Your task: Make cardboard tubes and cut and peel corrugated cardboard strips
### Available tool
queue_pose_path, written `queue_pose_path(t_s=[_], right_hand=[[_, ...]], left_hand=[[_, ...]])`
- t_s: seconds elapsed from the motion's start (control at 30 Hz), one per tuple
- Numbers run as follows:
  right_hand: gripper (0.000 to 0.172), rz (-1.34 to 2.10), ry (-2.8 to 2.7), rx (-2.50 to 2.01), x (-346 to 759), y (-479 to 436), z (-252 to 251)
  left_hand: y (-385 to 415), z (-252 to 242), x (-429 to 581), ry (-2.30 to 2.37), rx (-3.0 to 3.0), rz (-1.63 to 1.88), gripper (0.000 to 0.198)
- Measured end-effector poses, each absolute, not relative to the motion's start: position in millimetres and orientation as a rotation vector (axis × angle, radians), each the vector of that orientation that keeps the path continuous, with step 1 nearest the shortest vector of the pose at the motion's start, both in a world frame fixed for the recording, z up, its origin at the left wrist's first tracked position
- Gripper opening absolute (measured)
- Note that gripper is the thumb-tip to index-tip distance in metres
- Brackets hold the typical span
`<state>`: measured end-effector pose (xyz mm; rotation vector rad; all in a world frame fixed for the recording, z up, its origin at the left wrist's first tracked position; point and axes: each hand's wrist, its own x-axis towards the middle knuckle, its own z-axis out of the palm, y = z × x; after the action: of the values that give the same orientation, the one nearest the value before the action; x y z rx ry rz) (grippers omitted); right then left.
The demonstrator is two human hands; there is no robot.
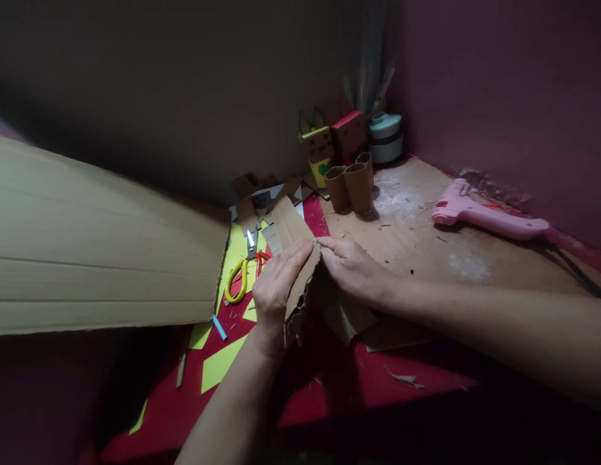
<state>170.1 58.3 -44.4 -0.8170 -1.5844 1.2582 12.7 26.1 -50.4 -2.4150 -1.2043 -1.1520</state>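
Observation:
Between my hands is a piece of corrugated cardboard (304, 284), bent, with a ragged torn edge facing me. My left hand (281, 278) grips it from the left, its fingers laid together over the top. My right hand (351, 268) is closed at the right edge, thumb and finger pinching it near the left fingertips; the other fingers are partly hidden. Just left of my left hand lie scissors with a yellow handle (236, 282) and a red-handled tool (262, 256), partly covered.
A large cardboard sheet (101, 245) juts in from the left. Cardboard tubes (359, 187), two box-shaped figures (319, 152) and a lidded container (386, 137) stand at the back. A pink glue gun (488, 216) lies right, its cord trailing. Yellow paper (223, 365) and scraps litter the red surface (329, 400).

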Motion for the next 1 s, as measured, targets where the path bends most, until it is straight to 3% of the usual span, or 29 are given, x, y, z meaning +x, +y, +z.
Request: queue_pose_path(t_s=[0.2, 0.4, 0.67, 0.87, 1.0], right_hand=[[0.022, 1.502, -1.406, -0.744, 169.2, 55.8, -41.4], [0.004, 1.821, -1.195, -0.588, 170.5, 60.8, -44.8], [0.033, 2.193, -0.943, -0.210, 175.3, 61.0, -35.1], [0.031, 2.136, -0.928, -0.257, 170.1, 55.7, -33.5], [0.035, 2.150, -0.928, -0.377, 169.3, 54.3, -35.9]], left_hand=[[26.4, -49.2, 10.8, -1.275, -2.451, -1.204, 0.031], [21.1, -45.7, 16.7, -1.270, -2.386, -1.207, 0.029], [11.5, -35.8, 28.0, -1.051, -2.383, -1.242, 0.033], [11.7, -43.5, 24.5, -1.298, -2.369, -1.223, 0.030], [11.6, -47.4, 24.1, -1.498, -2.212, -1.404, 0.023]])
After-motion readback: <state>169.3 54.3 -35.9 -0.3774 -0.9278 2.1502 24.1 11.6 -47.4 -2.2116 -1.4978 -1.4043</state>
